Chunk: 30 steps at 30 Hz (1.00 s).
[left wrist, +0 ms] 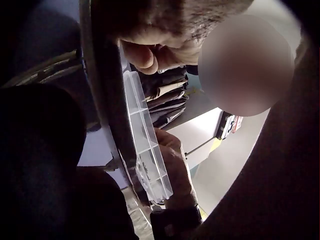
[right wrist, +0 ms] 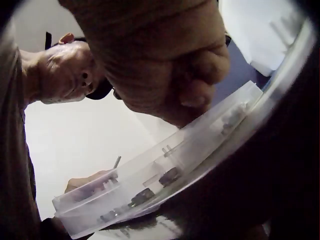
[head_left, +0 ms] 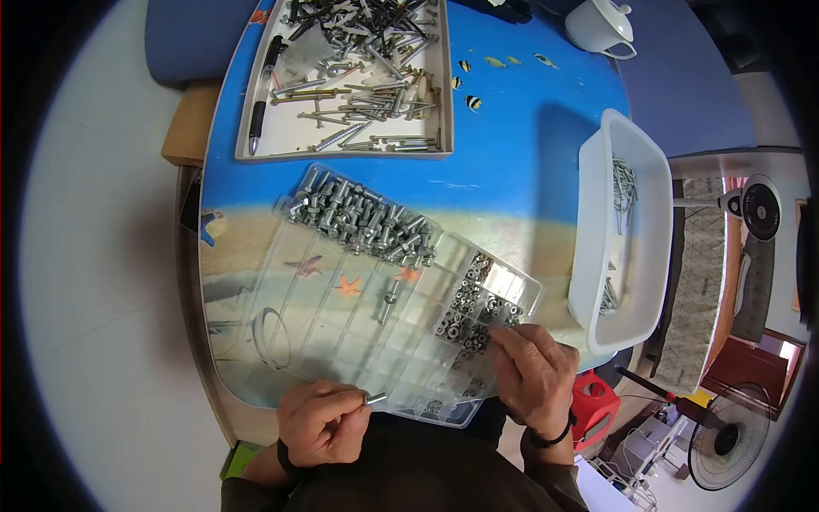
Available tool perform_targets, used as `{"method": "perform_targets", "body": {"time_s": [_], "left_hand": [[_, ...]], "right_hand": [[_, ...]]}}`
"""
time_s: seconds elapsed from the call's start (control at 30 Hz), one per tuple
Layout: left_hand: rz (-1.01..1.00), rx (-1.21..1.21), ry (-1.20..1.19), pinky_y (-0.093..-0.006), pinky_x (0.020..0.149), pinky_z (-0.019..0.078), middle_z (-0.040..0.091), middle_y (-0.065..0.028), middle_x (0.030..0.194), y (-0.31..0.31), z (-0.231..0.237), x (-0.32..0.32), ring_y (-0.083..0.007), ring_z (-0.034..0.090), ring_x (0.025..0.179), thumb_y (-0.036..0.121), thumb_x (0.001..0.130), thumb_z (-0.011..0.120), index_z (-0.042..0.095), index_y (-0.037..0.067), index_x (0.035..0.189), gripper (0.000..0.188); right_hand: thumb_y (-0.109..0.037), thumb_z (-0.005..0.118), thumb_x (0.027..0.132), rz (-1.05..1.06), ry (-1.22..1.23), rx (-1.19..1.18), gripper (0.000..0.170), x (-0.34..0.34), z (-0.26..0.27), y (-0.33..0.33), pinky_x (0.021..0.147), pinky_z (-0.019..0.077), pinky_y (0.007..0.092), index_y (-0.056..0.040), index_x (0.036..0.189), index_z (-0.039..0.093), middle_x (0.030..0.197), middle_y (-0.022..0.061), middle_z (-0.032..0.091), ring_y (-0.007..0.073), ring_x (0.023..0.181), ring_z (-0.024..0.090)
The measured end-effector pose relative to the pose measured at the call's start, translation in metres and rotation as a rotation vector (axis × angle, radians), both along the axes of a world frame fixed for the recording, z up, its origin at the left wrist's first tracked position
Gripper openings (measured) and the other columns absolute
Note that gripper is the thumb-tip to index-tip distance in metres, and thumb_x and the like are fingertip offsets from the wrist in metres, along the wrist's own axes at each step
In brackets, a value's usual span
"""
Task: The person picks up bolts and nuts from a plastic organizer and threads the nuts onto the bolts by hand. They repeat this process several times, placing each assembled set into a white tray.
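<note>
My left hand (head_left: 322,422) pinches a bolt (head_left: 374,398) at the front edge of the clear compartment box (head_left: 341,328); its shank points right. In the right wrist view the bolt (right wrist: 117,162) stands out above the box wall. The fingers of my right hand (head_left: 537,371) reach down into the compartments of small nuts (head_left: 475,337) on the box's right side. Those fingertips are curled, and I cannot tell whether a nut is between them. A heap of bolts (head_left: 367,218) fills the box's far end, and a bolt with a nut on it (head_left: 389,303) lies nearer the middle.
At the back left is a white tray (head_left: 243,128) of loose screws with a black pen (head_left: 264,94). A white plastic tub (head_left: 591,222) with long screws stands on the right. Behind it sits a white lidded cup (head_left: 597,27). A fan (head_left: 725,439) is beyond the table.
</note>
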<state>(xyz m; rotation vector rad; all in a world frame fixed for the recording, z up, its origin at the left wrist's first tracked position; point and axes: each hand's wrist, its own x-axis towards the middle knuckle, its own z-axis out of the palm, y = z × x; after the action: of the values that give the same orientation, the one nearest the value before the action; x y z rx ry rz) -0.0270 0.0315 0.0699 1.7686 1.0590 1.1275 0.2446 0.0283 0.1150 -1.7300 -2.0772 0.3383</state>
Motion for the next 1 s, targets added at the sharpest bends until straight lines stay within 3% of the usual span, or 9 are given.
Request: {"method": "perform_targets", "body": {"time_s": [0.33, 0.4, 0.63, 0.83, 0.9, 0.93, 1.0], "left_hand": [[0.015, 0.038, -0.069, -0.0257, 0.046, 0.0466, 0.071, -0.0106, 0.074, 0.002, -0.001, 0.002, -0.0157, 0.063, 0.052, 0.001, 0.081, 0.075, 0.065, 0.004, 0.100, 0.021], [0.015, 0.039, -0.064, -0.0255, 0.046, 0.0471, 0.071, -0.0108, 0.075, 0.002, -0.001, 0.002, -0.0158, 0.063, 0.052, 0.001, 0.081, 0.075, 0.066, 0.004, 0.099, 0.021], [0.034, 0.076, -0.067, -0.0260, 0.046, 0.0473, 0.072, -0.0101, 0.075, 0.002, -0.003, 0.003, -0.0166, 0.064, 0.053, -0.001, 0.079, 0.075, 0.066, 0.003, 0.098, 0.021], [0.048, 0.077, -0.015, -0.0274, 0.046, 0.0453, 0.071, -0.0097, 0.075, -0.001, 0.001, 0.003, -0.0176, 0.062, 0.053, -0.003, 0.079, 0.072, 0.065, 0.002, 0.094, 0.018], [0.058, 0.098, -0.009, -0.0277, 0.046, 0.0445, 0.070, -0.0096, 0.074, -0.003, -0.003, 0.006, -0.0178, 0.061, 0.052, -0.004, 0.079, 0.072, 0.065, 0.002, 0.093, 0.017], [0.078, 0.075, -0.069, -0.0276, 0.047, 0.0441, 0.070, -0.0097, 0.074, -0.004, -0.006, 0.008, -0.0182, 0.061, 0.052, -0.004, 0.079, 0.072, 0.065, 0.001, 0.092, 0.016], [0.106, 0.010, -0.118, -0.0267, 0.048, 0.0436, 0.068, -0.0101, 0.073, -0.006, -0.002, 0.007, -0.0178, 0.061, 0.054, -0.004, 0.080, 0.070, 0.066, 0.000, 0.091, 0.013]], "right_hand": [[0.002, 0.075, 0.073, 0.018, -0.061, -0.037, 0.034, -0.004, 0.009, 0.008, 0.054, 0.0535, 0.0340, -0.0044, 0.106, 0.070, 0.088, 0.0059, 0.065, 0.0225, 0.064, 0.067], [0.000, 0.077, 0.076, -0.033, -0.118, -0.045, 0.023, -0.009, 0.011, 0.008, 0.056, 0.0543, 0.0346, -0.0059, 0.098, 0.071, 0.086, 0.0086, 0.068, 0.0245, 0.065, 0.068], [0.001, 0.076, 0.078, 0.027, -0.105, -0.015, 0.025, -0.004, 0.007, 0.009, 0.055, 0.0538, 0.0349, -0.0059, 0.099, 0.067, 0.088, 0.0103, 0.068, 0.0249, 0.064, 0.067], [0.006, 0.070, 0.079, -0.053, 0.220, 0.062, 0.018, -0.004, 0.005, -0.002, 0.057, 0.0544, 0.0312, -0.0034, 0.093, 0.063, 0.094, 0.0115, 0.070, 0.0232, 0.066, 0.069], [0.009, 0.069, 0.081, -0.008, 0.604, -0.046, 0.015, 0.000, 0.006, -0.010, 0.058, 0.0541, 0.0282, -0.0005, 0.091, 0.063, 0.097, 0.0153, 0.071, 0.0186, 0.067, 0.069], [0.009, 0.069, 0.081, -0.004, 0.608, -0.032, 0.015, -0.004, 0.008, -0.016, 0.058, 0.0541, 0.0282, -0.0005, 0.091, 0.063, 0.097, 0.0153, 0.071, 0.0186, 0.067, 0.069], [0.008, 0.069, 0.085, -0.211, 1.157, -0.222, 0.009, -0.014, 0.012, -0.031, 0.060, 0.0539, 0.0266, 0.0018, 0.090, 0.063, 0.097, 0.0184, 0.070, 0.0151, 0.069, 0.068]]}}
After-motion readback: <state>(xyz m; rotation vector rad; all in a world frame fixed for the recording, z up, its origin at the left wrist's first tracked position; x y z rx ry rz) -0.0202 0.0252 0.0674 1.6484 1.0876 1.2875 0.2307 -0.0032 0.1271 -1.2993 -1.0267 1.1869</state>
